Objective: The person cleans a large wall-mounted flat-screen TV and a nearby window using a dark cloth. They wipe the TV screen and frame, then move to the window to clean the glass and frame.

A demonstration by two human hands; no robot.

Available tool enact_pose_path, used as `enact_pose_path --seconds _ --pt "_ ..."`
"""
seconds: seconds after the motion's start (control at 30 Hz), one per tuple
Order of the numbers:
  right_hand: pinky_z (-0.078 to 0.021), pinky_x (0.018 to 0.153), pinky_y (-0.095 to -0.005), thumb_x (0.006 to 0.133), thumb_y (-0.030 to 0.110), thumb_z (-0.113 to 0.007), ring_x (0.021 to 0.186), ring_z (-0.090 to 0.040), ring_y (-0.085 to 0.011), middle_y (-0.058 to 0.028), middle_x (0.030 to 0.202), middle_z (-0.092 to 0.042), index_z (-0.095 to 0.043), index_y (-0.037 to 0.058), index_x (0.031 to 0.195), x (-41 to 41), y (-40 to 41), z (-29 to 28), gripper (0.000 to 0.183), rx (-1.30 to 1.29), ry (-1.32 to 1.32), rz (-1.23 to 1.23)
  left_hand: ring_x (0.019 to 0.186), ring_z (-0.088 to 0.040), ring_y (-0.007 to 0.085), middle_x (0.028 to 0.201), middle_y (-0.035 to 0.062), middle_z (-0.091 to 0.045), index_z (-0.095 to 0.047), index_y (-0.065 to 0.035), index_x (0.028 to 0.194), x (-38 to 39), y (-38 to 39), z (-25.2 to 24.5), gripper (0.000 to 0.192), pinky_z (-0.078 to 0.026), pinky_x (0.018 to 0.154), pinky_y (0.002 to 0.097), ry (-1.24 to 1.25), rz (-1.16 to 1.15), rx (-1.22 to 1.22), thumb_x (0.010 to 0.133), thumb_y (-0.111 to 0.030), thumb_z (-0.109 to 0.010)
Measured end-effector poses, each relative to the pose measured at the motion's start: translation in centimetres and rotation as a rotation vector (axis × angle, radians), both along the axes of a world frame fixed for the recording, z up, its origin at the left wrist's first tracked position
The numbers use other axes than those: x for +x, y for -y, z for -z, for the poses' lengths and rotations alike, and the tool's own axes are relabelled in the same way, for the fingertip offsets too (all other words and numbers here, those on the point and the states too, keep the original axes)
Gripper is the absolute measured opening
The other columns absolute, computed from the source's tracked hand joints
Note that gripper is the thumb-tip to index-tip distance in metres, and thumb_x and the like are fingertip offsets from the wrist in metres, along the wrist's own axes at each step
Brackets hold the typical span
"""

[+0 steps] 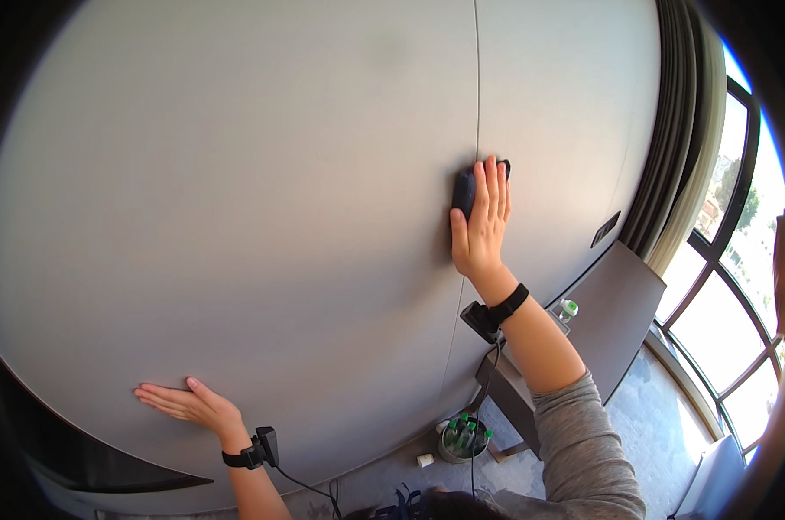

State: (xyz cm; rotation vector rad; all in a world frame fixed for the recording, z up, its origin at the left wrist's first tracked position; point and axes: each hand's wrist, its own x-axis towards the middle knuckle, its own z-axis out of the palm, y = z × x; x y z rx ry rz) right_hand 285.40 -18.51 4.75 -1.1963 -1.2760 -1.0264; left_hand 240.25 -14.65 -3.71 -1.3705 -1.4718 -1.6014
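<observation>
My right hand (487,218) lies over a dark blue pad (464,195), its palm and fingers holding it against a light grey wall panel (269,195). The pad's exact kind is unclear, since the hand covers much of it. A thin vertical seam (477,78) in the wall runs down to the pad. Lower and to the left, my left hand (194,404) holds nothing, with the fingers stretched out and the thumb apart. It is at the wall's surface, though I cannot tell whether it touches. Each wrist wears a black strap with a small device (480,320) and a cable.
A dark desk (607,305) on the right carries a green-capped bottle (568,309). Below stands a bin (454,457) with several green-capped bottles, and a white cup-like item (425,460) beside it. A black panel (106,448) borders the lower left. Curtains (672,130) hang by a window (717,286).
</observation>
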Motion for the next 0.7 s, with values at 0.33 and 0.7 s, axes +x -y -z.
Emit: enact_pose_path --seconds 0.33,0.7 --pt "-0.0096 0.117 -0.0521 0.099 0.032 -0.041 0.147 -0.020 -0.0402 -0.0224 0.157 -0.027 -0.032 0.0003 0.150 -6.4 -1.1 0.2 0.061 0.055 -0.186 0.000 0.149 0.003 0.0416 0.161 0.0264 0.002 -0.002 0.0048 0.154 0.0 0.6 0.0 0.081 -0.001 0.119 0.0525 -0.004 0.073 -0.038 0.102 -0.049 -0.034" --pt "-0.0157 0.116 -0.0499 0.089 0.046 -0.056 0.142 -0.035 -0.0309 -0.0121 0.152 -0.041 -0.047 0.0138 0.145 -28.9 -3.3 -0.3 0.065 -0.054 0.067 -0.086 0.149 -0.010 0.0402 0.161 0.0226 -0.012 -0.022 0.0034 0.152 -4.0 3.9 0.8 0.066 -0.009 0.118 0.0518 -0.093 0.424 -0.191 0.102 -0.038 -0.035"
